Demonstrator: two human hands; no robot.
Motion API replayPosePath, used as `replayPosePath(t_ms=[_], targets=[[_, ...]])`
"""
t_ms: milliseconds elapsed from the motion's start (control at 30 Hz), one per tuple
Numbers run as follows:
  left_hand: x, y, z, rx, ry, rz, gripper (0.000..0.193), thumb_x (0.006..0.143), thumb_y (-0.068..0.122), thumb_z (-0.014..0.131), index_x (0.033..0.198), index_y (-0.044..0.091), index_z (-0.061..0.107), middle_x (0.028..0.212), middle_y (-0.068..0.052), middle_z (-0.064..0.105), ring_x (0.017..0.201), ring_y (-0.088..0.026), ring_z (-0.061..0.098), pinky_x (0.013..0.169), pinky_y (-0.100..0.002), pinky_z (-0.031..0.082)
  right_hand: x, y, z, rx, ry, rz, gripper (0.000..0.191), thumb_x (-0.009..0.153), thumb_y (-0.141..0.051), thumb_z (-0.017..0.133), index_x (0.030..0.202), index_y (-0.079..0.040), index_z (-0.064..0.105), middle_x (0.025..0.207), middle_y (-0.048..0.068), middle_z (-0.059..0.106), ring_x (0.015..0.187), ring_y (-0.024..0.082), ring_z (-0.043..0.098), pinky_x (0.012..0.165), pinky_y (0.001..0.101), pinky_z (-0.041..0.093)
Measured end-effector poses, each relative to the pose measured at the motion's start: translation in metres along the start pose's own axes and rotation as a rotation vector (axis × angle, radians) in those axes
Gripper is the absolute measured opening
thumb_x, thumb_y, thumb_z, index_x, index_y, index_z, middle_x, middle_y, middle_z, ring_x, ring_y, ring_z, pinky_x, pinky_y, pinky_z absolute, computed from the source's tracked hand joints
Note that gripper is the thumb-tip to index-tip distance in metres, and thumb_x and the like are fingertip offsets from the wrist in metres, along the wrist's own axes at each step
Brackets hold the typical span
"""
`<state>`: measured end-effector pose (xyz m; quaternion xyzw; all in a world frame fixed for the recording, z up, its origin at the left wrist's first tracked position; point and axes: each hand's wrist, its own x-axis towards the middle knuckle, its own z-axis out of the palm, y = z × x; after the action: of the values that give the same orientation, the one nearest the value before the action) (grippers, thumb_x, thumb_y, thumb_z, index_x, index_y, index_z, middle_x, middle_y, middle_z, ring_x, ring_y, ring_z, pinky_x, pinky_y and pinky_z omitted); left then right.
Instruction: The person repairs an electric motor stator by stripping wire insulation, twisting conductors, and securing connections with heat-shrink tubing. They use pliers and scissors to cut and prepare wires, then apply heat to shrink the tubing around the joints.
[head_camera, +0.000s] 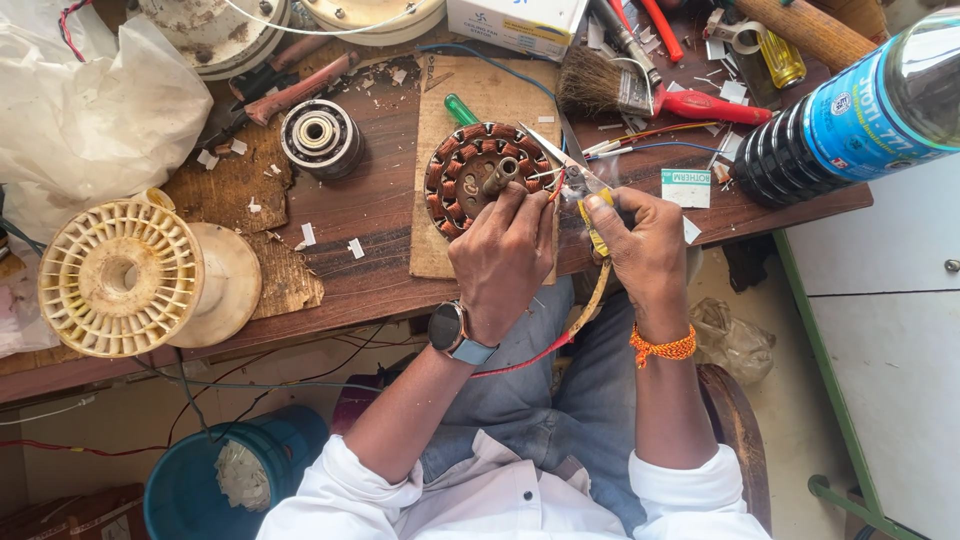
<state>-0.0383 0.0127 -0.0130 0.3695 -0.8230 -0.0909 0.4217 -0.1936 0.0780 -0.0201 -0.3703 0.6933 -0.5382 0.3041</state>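
Cluttered with tools, paper scraps and wire ends, the wooden desk (370, 200) carries a sheet of cardboard (440, 150) on which a round stator (487, 178) wound with copper coils lies flat, a paintbrush (600, 88), a bearing part (320, 137) and a large pale spool (120, 278) standing around it. From the head view, the left hand (500, 255) pinches the lead wires at the stator's edge, while the right hand (645, 245) is closed round the yellow handles of scissors (570, 165) whose blades point at those wires. Judging by the full ring of coils, winding looks complete, and the lead ends seem only part trimmed, with loose red and blue wires (640, 140) left.
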Motion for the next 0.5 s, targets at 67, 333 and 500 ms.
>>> replayPosePath(t_ms=[67, 333, 500], targets=[[-0.0002, 0.0004, -0.0001, -0.004, -0.001, -0.004, 0.016, 0.093, 0.017, 0.077, 0.106, 0.009, 0.075, 0.11, -0.007, 0.073, 0.09, -0.02, 0.075, 0.075, -0.032, 0.059, -0.0004, 0.0004, -0.0003, -0.018, 0.004, -0.002, 0.021, 0.097, -0.019, 0.072, 0.094, 0.001, 0.076, 0.07, 0.003, 0.07, 0.059, 0.003, 0.06, 0.052, 0.02, 0.045], [-0.0007, -0.0005, 0.002, -0.009, 0.013, 0.006, 0.016, 0.093, 0.017, 0.077, 0.107, 0.008, 0.075, 0.111, -0.008, 0.074, 0.09, -0.021, 0.075, 0.074, -0.032, 0.059, 0.0009, 0.0006, 0.0007, 0.067, -0.011, 0.029, 0.023, 0.099, -0.019, 0.071, 0.091, 0.003, 0.073, 0.069, 0.003, 0.066, 0.057, 0.005, 0.061, 0.049, 0.0218, 0.046], [-0.0011, -0.0012, 0.0042, -0.006, 0.018, 0.002, 0.017, 0.094, 0.018, 0.077, 0.107, 0.008, 0.075, 0.112, -0.009, 0.074, 0.091, -0.02, 0.075, 0.075, -0.031, 0.059, 0.0011, -0.0021, 0.0014, 0.07, -0.005, 0.047, 0.022, 0.098, -0.019, 0.071, 0.092, 0.003, 0.074, 0.068, 0.003, 0.067, 0.056, 0.006, 0.06, 0.048, 0.0219, 0.046]])
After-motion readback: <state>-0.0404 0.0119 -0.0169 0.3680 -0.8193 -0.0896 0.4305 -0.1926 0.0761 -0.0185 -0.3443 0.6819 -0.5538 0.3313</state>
